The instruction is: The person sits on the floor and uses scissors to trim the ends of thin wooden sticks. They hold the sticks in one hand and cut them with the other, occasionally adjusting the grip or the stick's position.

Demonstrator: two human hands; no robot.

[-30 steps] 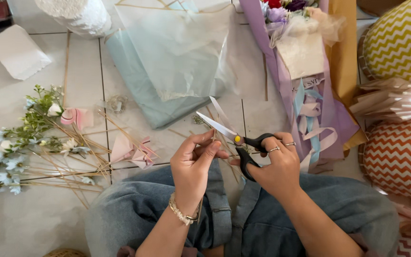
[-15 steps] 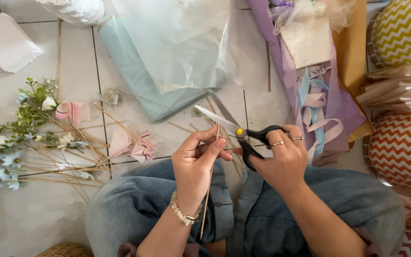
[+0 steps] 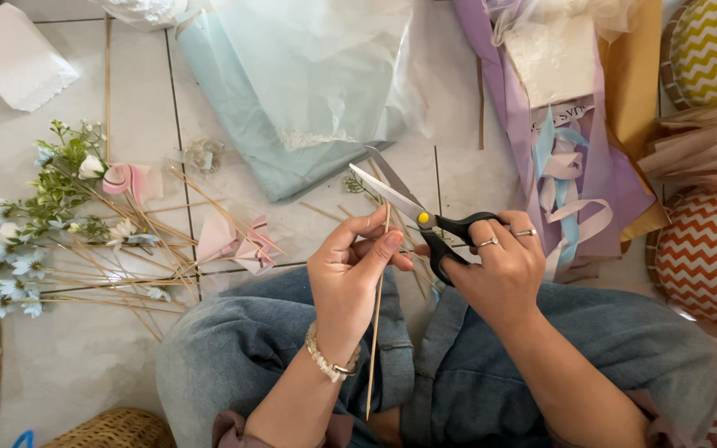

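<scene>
At nine o'clock, artificial flowers (image 3: 43, 224) on thin sticks lie on the tiled floor (image 3: 139, 99). At centre, the left hand (image 3: 350, 278) pinches a thin wooden stick (image 3: 374, 332), which runs down over the denim lap. Toward three o'clock, the right hand (image 3: 504, 270) grips the black handles of the scissors (image 3: 412, 211), blades spread at the stick's top. With the fingertips (image 3: 392, 239) so near the blades, a hasty snip could likely nick them, or the cut tip could fly off.

Left hand (image 3: 350, 278) pinching; right hand (image 3: 499, 270) fingers curled.
</scene>
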